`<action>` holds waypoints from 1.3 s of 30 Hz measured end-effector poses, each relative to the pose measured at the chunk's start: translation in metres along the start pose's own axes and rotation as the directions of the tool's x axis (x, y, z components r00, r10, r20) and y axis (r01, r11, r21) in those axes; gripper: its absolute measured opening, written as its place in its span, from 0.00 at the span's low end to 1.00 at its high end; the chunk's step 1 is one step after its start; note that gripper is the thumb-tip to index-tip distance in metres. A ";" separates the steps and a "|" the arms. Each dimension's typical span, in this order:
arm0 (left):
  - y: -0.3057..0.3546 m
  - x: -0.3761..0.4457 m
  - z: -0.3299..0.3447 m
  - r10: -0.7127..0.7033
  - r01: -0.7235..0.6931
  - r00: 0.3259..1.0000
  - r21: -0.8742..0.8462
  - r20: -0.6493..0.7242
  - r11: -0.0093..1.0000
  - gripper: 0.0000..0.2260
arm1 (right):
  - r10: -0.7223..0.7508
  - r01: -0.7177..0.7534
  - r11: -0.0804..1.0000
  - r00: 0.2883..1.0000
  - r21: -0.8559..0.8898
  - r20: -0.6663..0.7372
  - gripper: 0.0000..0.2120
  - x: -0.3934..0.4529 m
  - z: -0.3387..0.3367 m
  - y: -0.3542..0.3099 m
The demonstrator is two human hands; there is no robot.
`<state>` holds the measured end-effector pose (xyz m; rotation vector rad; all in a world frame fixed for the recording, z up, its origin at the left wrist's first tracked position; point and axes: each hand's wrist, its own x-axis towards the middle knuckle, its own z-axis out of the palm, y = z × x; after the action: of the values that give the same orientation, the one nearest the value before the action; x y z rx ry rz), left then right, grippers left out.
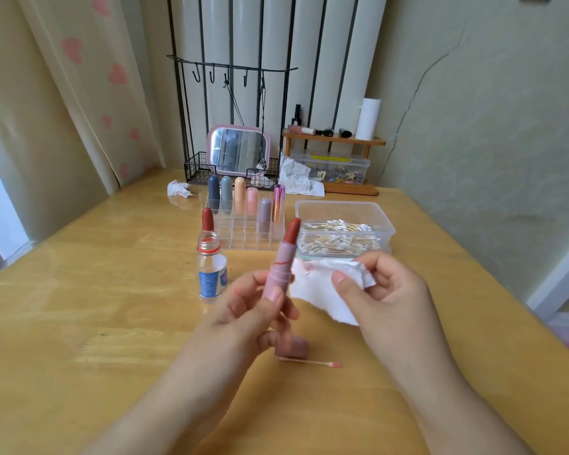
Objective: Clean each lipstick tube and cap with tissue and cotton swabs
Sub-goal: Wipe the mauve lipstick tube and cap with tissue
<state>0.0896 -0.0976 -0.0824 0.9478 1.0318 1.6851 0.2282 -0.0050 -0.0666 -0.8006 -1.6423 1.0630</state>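
Note:
My left hand [243,307] grips a pink lipstick tube [281,264], held upright with its dark red stick extended and red smears on the barrel. My right hand [385,290] pinches a white tissue [316,290] with red stains, just right of the tube. The tube's pink cap [293,349] lies on the table below my hands. A used cotton swab [309,362] with a pink tip lies in front of the cap. Another uncapped red lipstick [207,220] stands behind a small open bottle [212,270].
A clear organiser [243,238] holds several capped lipsticks. A clear box of cotton swabs [345,224] sits to its right. Crumpled tissues [179,188] lie at the back, near a pink mirror [239,151] and a wooden shelf [334,139] with a paper roll.

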 end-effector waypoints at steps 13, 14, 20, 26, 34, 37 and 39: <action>-0.006 -0.003 0.007 -0.027 0.033 0.979 -0.027 0.202 0.999 0.14 | 0.030 -0.104 0.905 0.983 0.413 0.183 0.09 -0.015 0.015 -0.016; -0.006 -0.003 0.006 -0.025 0.030 0.980 -0.025 0.199 0.999 0.13 | 0.024 -0.110 0.905 0.978 0.410 0.209 0.10 -0.014 0.016 -0.015; -0.009 -0.003 0.003 0.006 -0.020 0.972 0.059 0.234 0.998 0.15 | 0.147 -0.227 0.872 0.966 0.433 0.211 0.10 -0.010 0.015 -0.011; -0.008 -0.004 0.006 0.031 -0.061 0.965 0.106 0.261 0.992 0.07 | 0.061 -0.263 0.864 0.902 0.430 0.428 0.18 -0.008 0.013 -0.007; -0.005 -0.007 0.009 0.149 -0.194 0.970 0.250 0.190 0.949 0.05 | 0.009 -0.222 0.879 0.893 0.423 0.450 0.15 -0.011 0.012 -0.013; -0.006 -0.007 0.009 0.200 -0.236 0.969 0.309 0.142 0.921 0.08 | 0.050 -0.216 0.884 0.925 0.414 0.376 0.10 -0.015 0.015 -0.015; -0.007 -0.007 0.009 0.221 -0.250 0.968 0.336 0.122 0.908 0.09 | 0.082 -0.254 0.859 0.925 0.445 0.371 0.09 -0.016 0.016 -0.016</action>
<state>0.1021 -0.1008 -0.0867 1.4101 1.2263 1.6692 0.2176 -0.0302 -0.0598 -0.4424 -1.4904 1.7383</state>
